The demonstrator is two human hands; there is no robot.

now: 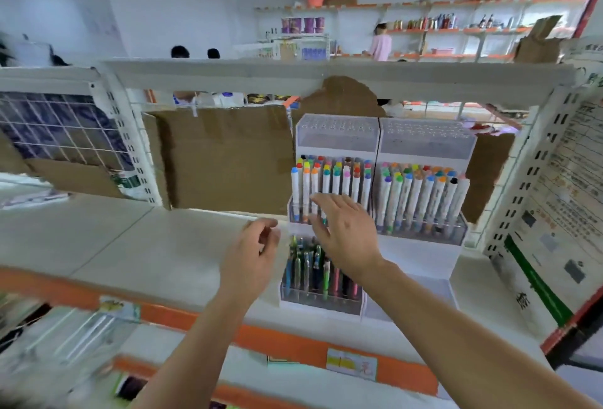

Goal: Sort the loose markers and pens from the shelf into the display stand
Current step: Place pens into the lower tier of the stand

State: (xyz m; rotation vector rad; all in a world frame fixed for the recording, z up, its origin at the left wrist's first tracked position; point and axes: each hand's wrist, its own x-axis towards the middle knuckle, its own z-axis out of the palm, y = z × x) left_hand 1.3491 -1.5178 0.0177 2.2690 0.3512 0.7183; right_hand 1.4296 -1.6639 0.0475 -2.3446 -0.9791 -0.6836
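Head: right hand (346, 232) flat before markers (332, 180); left hand (253, 255) empty.

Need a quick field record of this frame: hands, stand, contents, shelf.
left hand: fingers loosely curled, holds nothing, just left of the stand
right hand: fingers straight and spread, in front of the left marker rack
display stand: clear, tiered, two units side by side
markers: upright in both upper racks, coloured caps up
pens: upright in the lower left tier
lower right tier: contents not visible
shelf: white, orange front edge
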